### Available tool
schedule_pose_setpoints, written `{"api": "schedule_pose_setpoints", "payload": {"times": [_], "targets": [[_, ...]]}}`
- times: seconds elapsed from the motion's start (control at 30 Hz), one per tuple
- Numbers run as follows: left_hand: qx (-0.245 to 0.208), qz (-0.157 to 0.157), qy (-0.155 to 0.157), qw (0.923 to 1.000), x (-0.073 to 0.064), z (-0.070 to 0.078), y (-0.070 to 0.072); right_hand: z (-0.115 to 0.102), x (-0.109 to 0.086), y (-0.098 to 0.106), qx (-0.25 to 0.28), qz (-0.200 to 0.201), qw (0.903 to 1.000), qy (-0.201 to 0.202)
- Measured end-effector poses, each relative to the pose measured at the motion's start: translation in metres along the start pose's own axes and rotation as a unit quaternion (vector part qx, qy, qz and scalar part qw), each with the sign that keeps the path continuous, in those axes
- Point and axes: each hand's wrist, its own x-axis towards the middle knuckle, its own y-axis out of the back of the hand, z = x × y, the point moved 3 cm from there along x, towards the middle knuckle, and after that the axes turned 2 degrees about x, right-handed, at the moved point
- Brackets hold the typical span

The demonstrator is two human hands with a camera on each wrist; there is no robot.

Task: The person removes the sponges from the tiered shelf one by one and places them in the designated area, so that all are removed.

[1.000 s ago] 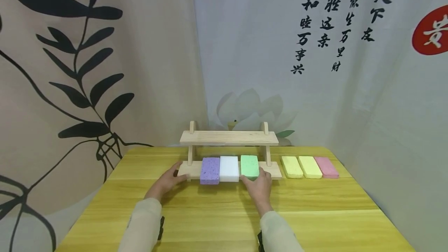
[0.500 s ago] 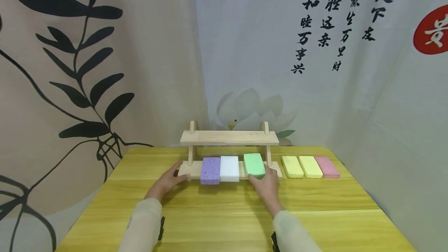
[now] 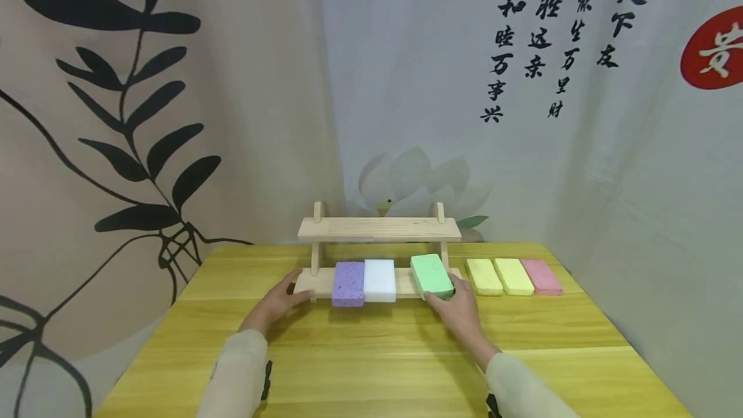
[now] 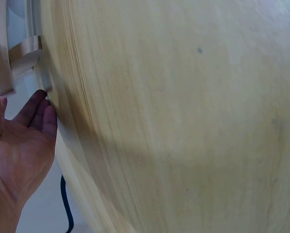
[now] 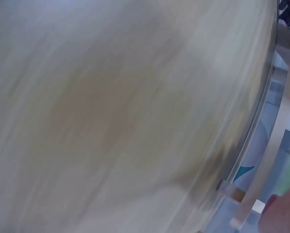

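Observation:
A two-tier wooden shelf (image 3: 380,229) stands on the table. My left hand (image 3: 277,302) holds the left end of its lower board, thumb at the front edge; in the left wrist view that hand (image 4: 18,150) has its thumb and fingers on either side of the board's end. My right hand (image 3: 461,315) grips a green sponge (image 3: 431,275) by its lower part, at the right end of the lower board. The sponge leans over to the left. A purple sponge (image 3: 348,284) and a white sponge (image 3: 380,280) stand side by side on that board.
Right of the shelf, two yellow sponges (image 3: 484,277) and a pink sponge (image 3: 542,277) lie in a row on the wooden table (image 3: 360,360). Behind the table hangs a printed curtain (image 3: 418,82). The right wrist view is blurred.
My right hand has moved the green sponge to the right, away from the white one, and the sponge has tilted. The left hand has stayed at the shelf's end.

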Motion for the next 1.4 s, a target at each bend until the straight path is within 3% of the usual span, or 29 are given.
{"api": "schedule_pose_setpoints", "payload": {"times": [0.37, 0.77, 0.97, 1.4], "targets": [[-0.001, 0.004, 0.001, 1.0, -0.003, -0.001, 0.003, 0.021, -0.009, 0.041, -0.013, -0.015, 0.9998, 0.007], [-0.006, 0.003, 0.002, 1.0, 0.003, -0.004, 0.004, 0.043, -0.008, 0.095, -0.033, 0.003, 0.9994, -0.011], [-0.009, 0.001, 0.003, 1.0, 0.001, -0.003, 0.003, 0.058, -0.013, 0.106, -0.039, -0.009, 0.9988, -0.029], [-0.002, -0.002, -0.005, 1.0, 0.002, -0.002, -0.002, 0.084, -0.028, 0.112, -0.09, -0.023, 0.9953, -0.027]]}}
